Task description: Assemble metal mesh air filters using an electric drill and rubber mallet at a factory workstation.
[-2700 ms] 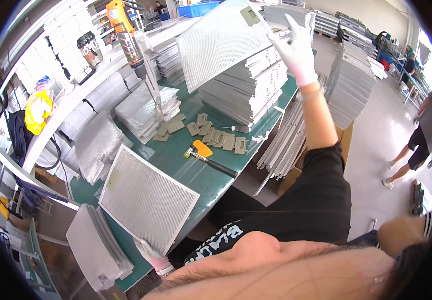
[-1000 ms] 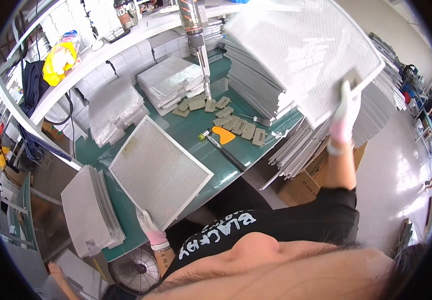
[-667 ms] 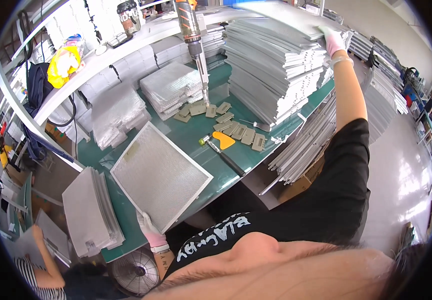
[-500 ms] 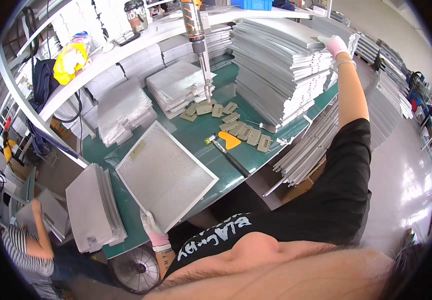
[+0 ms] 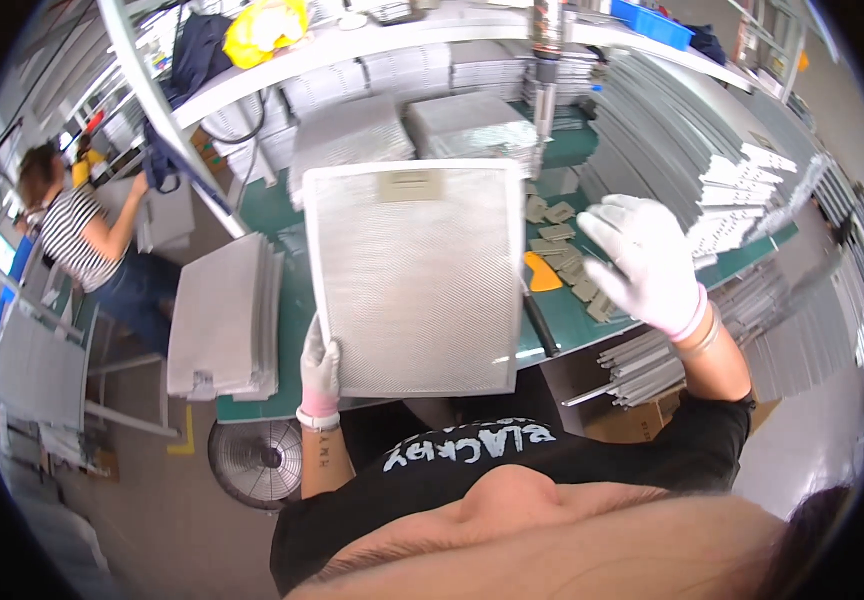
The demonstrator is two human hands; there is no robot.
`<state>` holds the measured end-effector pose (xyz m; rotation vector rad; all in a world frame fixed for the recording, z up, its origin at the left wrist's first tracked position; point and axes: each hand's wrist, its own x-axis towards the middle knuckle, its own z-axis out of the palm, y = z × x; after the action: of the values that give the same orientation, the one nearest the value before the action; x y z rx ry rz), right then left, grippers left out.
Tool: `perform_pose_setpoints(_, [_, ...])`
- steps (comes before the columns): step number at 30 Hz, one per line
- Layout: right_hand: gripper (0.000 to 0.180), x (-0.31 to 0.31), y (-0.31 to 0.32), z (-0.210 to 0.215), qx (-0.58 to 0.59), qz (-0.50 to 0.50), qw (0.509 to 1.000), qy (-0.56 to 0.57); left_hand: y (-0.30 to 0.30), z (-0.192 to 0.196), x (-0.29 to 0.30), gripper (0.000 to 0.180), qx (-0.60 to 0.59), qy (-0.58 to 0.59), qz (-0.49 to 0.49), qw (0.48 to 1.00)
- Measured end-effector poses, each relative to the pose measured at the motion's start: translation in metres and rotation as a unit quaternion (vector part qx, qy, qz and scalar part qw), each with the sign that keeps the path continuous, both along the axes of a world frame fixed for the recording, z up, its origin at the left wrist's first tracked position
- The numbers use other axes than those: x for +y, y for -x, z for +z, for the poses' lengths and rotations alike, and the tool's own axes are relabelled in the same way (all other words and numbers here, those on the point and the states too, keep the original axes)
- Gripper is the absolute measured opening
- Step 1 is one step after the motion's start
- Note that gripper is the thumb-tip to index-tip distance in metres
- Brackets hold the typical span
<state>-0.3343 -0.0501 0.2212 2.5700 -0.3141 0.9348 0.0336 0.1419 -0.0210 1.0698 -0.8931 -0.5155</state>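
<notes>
My left hand (image 5: 320, 374), in a white glove, grips the lower left edge of a framed metal mesh filter panel (image 5: 417, 290). The panel stands nearly square in front of me, with a small beige plastic latch plate (image 5: 410, 186) at the middle of its top edge. To the right of the panel, my gloved right hand (image 5: 642, 255) is raised, fingers apart and holding nothing. Between panel and right hand, several loose beige latch pieces (image 5: 558, 233) lie on the green tabletop (image 5: 297, 400). A yellow scraper (image 5: 542, 272) and a black tool handle (image 5: 540, 325) lie there too, partly covered by the panel.
A tall stack of panels (image 5: 672, 140) rises at the right, another stack (image 5: 224, 320) at the left. Film-wrapped stacks (image 5: 352, 135) line the back beneath a white shelf (image 5: 382, 50). A power screwdriver (image 5: 546, 70) hangs above. A co-worker (image 5: 82, 230) stands at far left; a fan (image 5: 257, 462) sits below.
My right hand has left the top of the tall stack and come down toward the panel. The panel has turned from tilted to nearly straight. My view has swung left.
</notes>
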Motion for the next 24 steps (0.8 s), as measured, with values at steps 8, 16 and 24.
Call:
perform_pose_setpoints(8, [0.075,-0.015,-0.014,-0.041,0.053,0.087,0.931,-0.352,0.003,0.039,0.03,0.054,-0.104,-0.058,-0.14,0.983])
perform_pose_setpoints(16, [0.061,-0.025,0.118,-0.051,-0.349,-0.02,0.853,-0.388,-0.051,0.043,0.044,0.037,-0.379,-0.153,0.339,0.848])
perform_pose_setpoints(24, [0.04,-0.084,0.252,0.016,-0.403,-0.294,0.866,0.03,-0.128,0.013,0.088,0.077,-0.432,-0.574,0.394,0.573])
